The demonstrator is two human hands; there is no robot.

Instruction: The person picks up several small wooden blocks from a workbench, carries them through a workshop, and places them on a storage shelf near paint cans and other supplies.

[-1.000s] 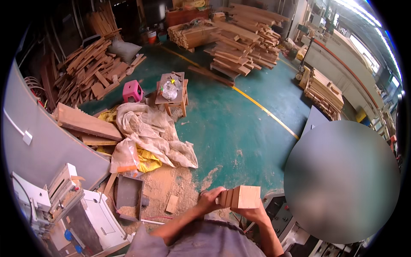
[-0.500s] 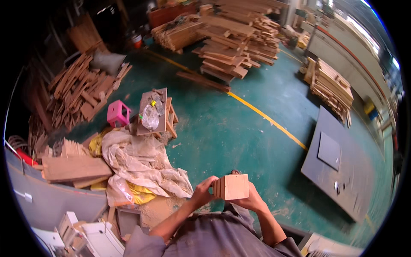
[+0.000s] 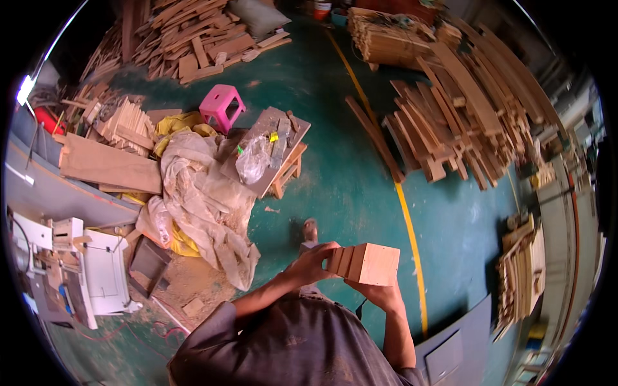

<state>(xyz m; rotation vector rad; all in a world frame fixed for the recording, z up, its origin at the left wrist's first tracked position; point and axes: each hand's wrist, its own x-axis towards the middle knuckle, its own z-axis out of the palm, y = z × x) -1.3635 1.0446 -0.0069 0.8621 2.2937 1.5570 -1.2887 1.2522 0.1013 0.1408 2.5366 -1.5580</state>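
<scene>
In front of my body I hold a stack of square wooden blocks (image 3: 378,264), pale and stepped along its side. The square end face has small dark holes near its corners. My left hand (image 3: 313,262) is closed on the stack's left end. From below and the near side, my right hand (image 3: 380,296) grips it under the large block; some of its fingers are hidden. One of my feet (image 3: 310,229) shows on the green floor beyond my left hand.
Left ahead lie a crumpled sheet (image 3: 206,199), a low wooden bench (image 3: 293,168) bearing a clear plastic bag, and a pink stool (image 3: 222,107). A timber stack (image 3: 444,128) stands right of centre. White equipment (image 3: 106,273) is lower left; a grey panel (image 3: 454,344) is lower right.
My view has turned left, so the surroundings swing clockwise and the grey panel drops toward the lower edge. A foot now shows farther forward. Both hands keep their hold on the wooden stack.
</scene>
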